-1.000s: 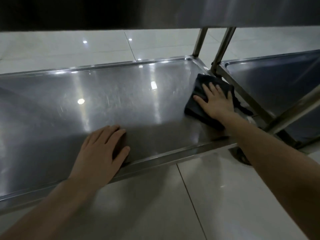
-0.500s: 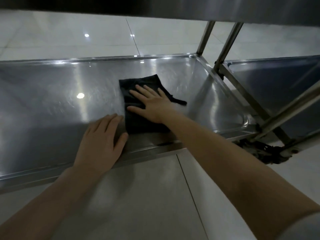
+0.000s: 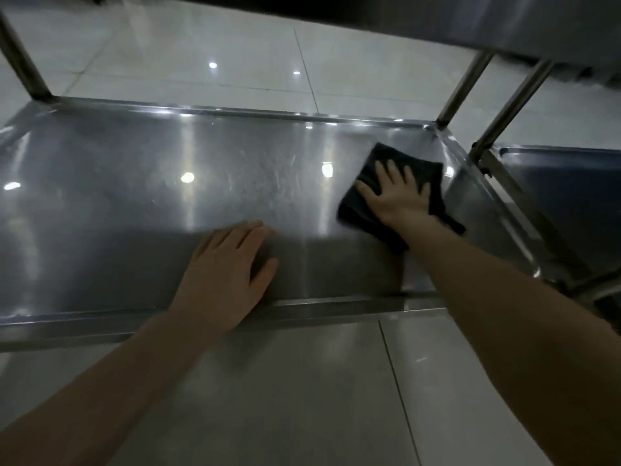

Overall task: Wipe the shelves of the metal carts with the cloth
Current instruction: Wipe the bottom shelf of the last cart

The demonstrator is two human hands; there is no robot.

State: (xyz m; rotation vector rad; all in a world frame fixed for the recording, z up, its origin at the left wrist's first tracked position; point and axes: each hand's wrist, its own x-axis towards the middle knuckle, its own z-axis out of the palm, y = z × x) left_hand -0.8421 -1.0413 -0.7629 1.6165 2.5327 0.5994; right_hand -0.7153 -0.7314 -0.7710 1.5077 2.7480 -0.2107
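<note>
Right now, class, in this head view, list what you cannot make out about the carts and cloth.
Head view:
Cloth: middle hidden under the right hand.
Shelf: left end cut off by the frame edge; glare masks any dirt.
Second cart: mostly cut off at the right edge, dim.
Upper shelf: only its underside shows; top surface unseen.

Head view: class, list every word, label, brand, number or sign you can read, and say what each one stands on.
None: no text can be read in this view.
The shelf shows only glare spots and scratch marks, no label or stamp.
The cloth under the right hand is plain and dark.
The posts, the floor and the next cart's shelf carry no markings.
</note>
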